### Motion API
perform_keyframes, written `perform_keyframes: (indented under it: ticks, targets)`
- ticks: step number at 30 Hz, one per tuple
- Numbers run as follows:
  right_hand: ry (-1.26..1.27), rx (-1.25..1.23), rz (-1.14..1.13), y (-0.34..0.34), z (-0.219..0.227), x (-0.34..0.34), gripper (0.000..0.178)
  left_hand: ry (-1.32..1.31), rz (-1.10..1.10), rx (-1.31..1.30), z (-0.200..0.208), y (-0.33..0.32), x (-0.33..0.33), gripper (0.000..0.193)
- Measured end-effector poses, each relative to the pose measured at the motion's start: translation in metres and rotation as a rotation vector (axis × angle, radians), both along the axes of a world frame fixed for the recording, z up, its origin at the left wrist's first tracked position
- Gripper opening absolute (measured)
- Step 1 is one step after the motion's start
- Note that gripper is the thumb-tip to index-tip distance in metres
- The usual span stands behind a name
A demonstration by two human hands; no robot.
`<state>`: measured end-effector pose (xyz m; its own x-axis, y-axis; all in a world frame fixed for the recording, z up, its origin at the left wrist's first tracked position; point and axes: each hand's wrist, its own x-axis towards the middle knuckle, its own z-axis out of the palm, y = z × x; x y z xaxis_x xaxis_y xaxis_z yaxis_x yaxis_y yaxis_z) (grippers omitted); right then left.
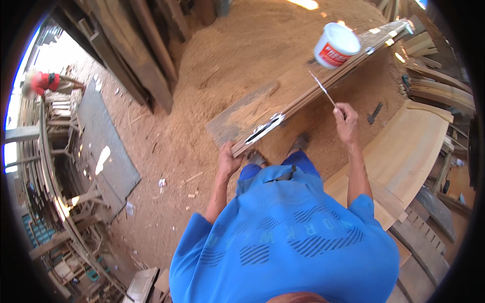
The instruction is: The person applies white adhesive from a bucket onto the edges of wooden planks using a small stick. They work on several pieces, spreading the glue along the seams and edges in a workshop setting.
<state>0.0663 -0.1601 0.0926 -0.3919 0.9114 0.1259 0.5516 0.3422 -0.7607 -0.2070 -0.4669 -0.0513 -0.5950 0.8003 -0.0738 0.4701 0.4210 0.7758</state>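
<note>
in right hand (346, 121), one stick (323, 90)

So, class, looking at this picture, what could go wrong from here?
The white coating on the thin stick in the right hand could drip. The left hand grips the long wooden piece near its white-edged slot, so it might get smeared. The white bucket stands close beside that piece and might be knocked if the wood shifts.

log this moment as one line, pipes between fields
left hand: holding long brown wooden piece | right hand: holding thin white-smeared stick | white plastic bucket: beyond stick
</note>
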Motion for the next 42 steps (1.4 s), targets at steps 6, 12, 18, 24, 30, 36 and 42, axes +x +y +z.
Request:
perform_keyframes:
  ticks: [6,12,18,24,30,36,42]
  targets:
    - [-0.646,0.391,-0.158,0.137,0.081,-0.016,0.02,-0.056,0.032,-0.007,-0.004,0.0,-0.001,0.035]
    - [-0.892,0.27,-0.15,0.25,0.061,-0.055,0.029,-0.165,0.124,-0.038,0.014,0.002,0.006,0.037]
    - [-0.878,0.138,-0.159,0.294,0.029,-0.088,0.039,-0.292,0.222,-0.058,0.014,-0.001,0.013,0.039]
    - [-0.844,0.111,-0.082,0.306,0.008,-0.101,0.034,-0.221,0.214,-0.109,0.018,-0.001,0.014,0.041]
    - [-0.763,0.127,-0.044,0.301,0.005,-0.093,0.031,-0.28,0.222,-0.084,0.006,-0.008,0.013,0.042]
    - [-0.465,0.112,-0.082,0.316,-0.035,-0.052,0.027,-0.26,0.201,-0.068,0.017,-0.003,0.014,0.039]
    - [-0.067,0.001,-0.189,0.281,-0.037,-0.016,0.03,-0.155,0.157,-0.128,0.034,0.007,0.012,0.035]
